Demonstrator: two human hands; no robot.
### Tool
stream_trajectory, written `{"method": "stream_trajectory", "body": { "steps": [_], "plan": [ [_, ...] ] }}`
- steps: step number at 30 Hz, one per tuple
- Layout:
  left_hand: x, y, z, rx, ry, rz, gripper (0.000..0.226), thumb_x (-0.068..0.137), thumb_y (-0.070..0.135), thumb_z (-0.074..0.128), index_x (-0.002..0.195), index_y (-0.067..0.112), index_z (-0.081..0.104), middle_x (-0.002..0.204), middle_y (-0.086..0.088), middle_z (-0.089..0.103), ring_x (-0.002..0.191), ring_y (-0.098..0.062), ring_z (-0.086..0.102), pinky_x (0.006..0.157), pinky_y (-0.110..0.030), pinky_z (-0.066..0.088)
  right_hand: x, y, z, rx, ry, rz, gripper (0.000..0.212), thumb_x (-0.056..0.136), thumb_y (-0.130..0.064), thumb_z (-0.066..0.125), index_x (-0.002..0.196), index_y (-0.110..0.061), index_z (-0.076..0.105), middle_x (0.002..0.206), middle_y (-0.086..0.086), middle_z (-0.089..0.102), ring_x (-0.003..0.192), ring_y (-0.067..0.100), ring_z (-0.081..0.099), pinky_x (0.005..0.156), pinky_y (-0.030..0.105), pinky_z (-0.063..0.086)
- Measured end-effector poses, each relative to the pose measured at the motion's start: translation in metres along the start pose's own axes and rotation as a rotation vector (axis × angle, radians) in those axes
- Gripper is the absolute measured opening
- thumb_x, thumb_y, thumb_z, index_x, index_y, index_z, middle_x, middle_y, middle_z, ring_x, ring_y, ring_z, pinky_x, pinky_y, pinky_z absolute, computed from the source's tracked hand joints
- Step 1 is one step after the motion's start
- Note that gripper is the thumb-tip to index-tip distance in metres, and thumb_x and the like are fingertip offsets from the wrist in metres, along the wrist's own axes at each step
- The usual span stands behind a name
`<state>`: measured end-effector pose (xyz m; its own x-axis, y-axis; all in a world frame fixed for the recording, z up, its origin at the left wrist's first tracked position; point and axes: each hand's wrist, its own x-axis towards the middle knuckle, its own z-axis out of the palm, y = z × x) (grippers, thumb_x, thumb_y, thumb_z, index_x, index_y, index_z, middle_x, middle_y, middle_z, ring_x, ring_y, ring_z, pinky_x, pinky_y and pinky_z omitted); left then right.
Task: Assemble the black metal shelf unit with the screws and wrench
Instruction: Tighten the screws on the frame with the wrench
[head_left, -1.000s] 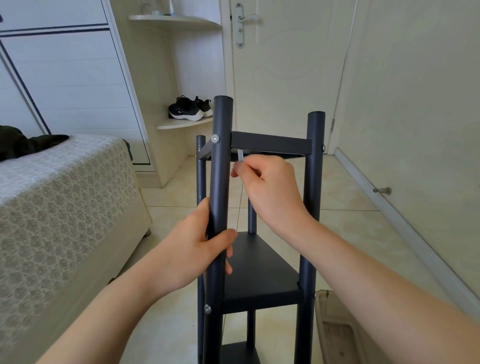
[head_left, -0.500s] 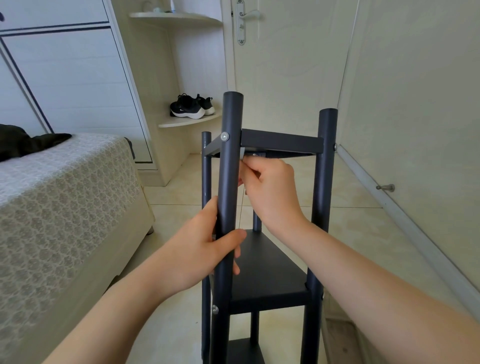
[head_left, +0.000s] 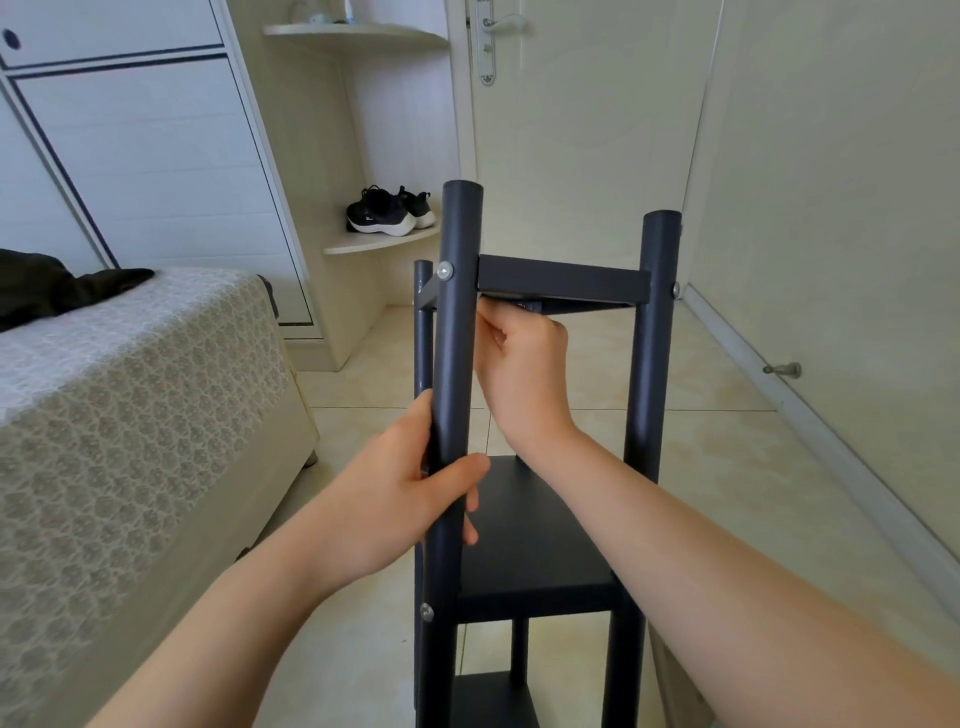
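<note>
- The black shelf unit (head_left: 540, 545) stands upright on the tiled floor (head_left: 727, 467), beside the bed (head_left: 130, 389).
- Left hand (head_left: 400, 499) wraps the near post (head_left: 457, 353), thumb across its front, well below a silver screw (head_left: 444, 270).
- Right hand (head_left: 524, 374) curls under the top shelf (head_left: 563, 283) (I cannot tell what, if anything, it pinches).

Home bedroom, bed (head_left: 130, 395), wardrobe (head_left: 130, 145), door (head_left: 582, 130), shoes (head_left: 389, 213) on corner shelf (head_left: 379, 241)
</note>
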<state>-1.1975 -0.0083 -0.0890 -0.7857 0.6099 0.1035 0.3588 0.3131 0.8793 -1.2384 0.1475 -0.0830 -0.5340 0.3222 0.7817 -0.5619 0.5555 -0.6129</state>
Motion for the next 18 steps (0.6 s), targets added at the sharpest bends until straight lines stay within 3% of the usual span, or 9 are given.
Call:
{"method": "stream_trajectory", "body": {
  "steps": [4, 7, 10, 14, 18],
  "plan": [
    [-0.002, -0.001, -0.004, 0.005, 0.004, 0.001, 0.016, 0.099, 0.026, 0.061, 0.098, 0.033, 0.046, 0.082, -0.003, 0.071, 0.069, -0.027, 0.076, 0.064, -0.054, 0.061, -0.001, -0.002, 0.007, 0.061, -0.017, 0.05, 0.034, 0.095, -0.007, 0.058, 0.062, 0.001, 0.057, 0.05, 0.001, 0.051, 0.052, 0.005, 0.041, 0.058, 0.02, 0.035],
    [-0.002, -0.003, -0.007, -0.012, 0.011, 0.003, 0.017, 0.098, 0.026, 0.061, 0.098, 0.034, 0.047, 0.082, -0.004, 0.071, 0.07, -0.027, 0.076, 0.065, -0.055, 0.061, -0.003, -0.004, 0.008, 0.041, -0.053, 0.083, 0.036, 0.095, -0.009, 0.057, 0.06, -0.003, 0.054, 0.048, -0.008, 0.042, 0.048, 0.005, 0.039, 0.052, 0.014, 0.029],
    [-0.001, -0.004, -0.008, -0.034, 0.007, 0.007, 0.021, 0.099, 0.025, 0.061, 0.102, 0.039, 0.047, 0.082, -0.005, 0.071, 0.07, -0.028, 0.076, 0.065, -0.054, 0.061, -0.008, -0.002, 0.003, -0.013, -0.142, 0.132, 0.035, 0.096, -0.009, 0.057, 0.061, -0.005, 0.061, 0.05, -0.016, 0.05, 0.054, -0.003, 0.054, 0.058, 0.008, 0.038],
    [0.0, -0.005, -0.008, -0.036, 0.007, 0.014, 0.026, 0.099, 0.024, 0.061, 0.106, 0.043, 0.045, 0.079, -0.003, 0.071, 0.069, -0.027, 0.075, 0.065, -0.056, 0.06, -0.013, -0.001, -0.012, -0.071, -0.282, 0.213, 0.033, 0.098, -0.014, 0.056, 0.071, -0.003, 0.07, 0.068, 0.0, 0.07, 0.069, 0.009, 0.068, 0.074, 0.034, 0.058],
    [0.004, -0.004, -0.005, -0.077, -0.006, -0.005, 0.02, 0.099, 0.026, 0.062, 0.109, 0.033, 0.046, 0.079, -0.002, 0.072, 0.069, -0.027, 0.075, 0.06, -0.043, 0.063, -0.015, -0.006, -0.031, -0.036, -0.322, 0.331, 0.024, 0.097, -0.013, 0.058, 0.083, -0.004, 0.075, 0.075, 0.001, 0.074, 0.071, 0.003, 0.07, 0.074, 0.022, 0.058]
  ]
}}
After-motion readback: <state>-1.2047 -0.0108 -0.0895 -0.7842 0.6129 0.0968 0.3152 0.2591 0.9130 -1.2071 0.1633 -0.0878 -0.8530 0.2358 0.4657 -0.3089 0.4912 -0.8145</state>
